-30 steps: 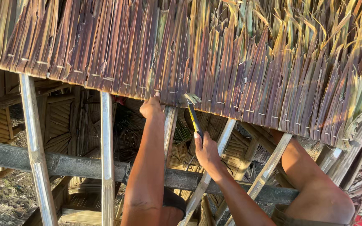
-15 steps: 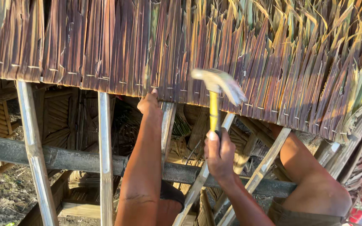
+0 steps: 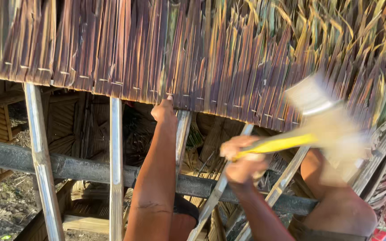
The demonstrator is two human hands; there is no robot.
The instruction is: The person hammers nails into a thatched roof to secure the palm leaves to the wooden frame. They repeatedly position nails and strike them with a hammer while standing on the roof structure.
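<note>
From my remote feed: at far L a pale slanted rafter (image 3: 41,160) runs down under the thatch panel (image 3: 193,53), a sheet of dried palm strips stitched in rows, w/ a second rafter (image 3: 115,169) just beside it to the R. A dark crossbeam (image 3: 68,167) passes behind both. Centre frame, the left hand (image 3: 164,111) reaches up to the thatch's lower edge, fingertips touching the strips where a third rafter (image 3: 182,134) meets them; fingers look pinched together at the edge, but I can't tell what, if anything, they grip. R of centre, the right hand (image 3: 242,158) is clenched round the yellow handle of a hammer (image 3: 309,120), whose head is a motion blur, raised just in front of the thatch's lower R portion, apart from the left hand. Below it, a bare knee (image 3: 336,196) rests vs. the frame. Far R, loose green-yellow fronds (image 3: 385,58) stick out of the thatch.
</note>
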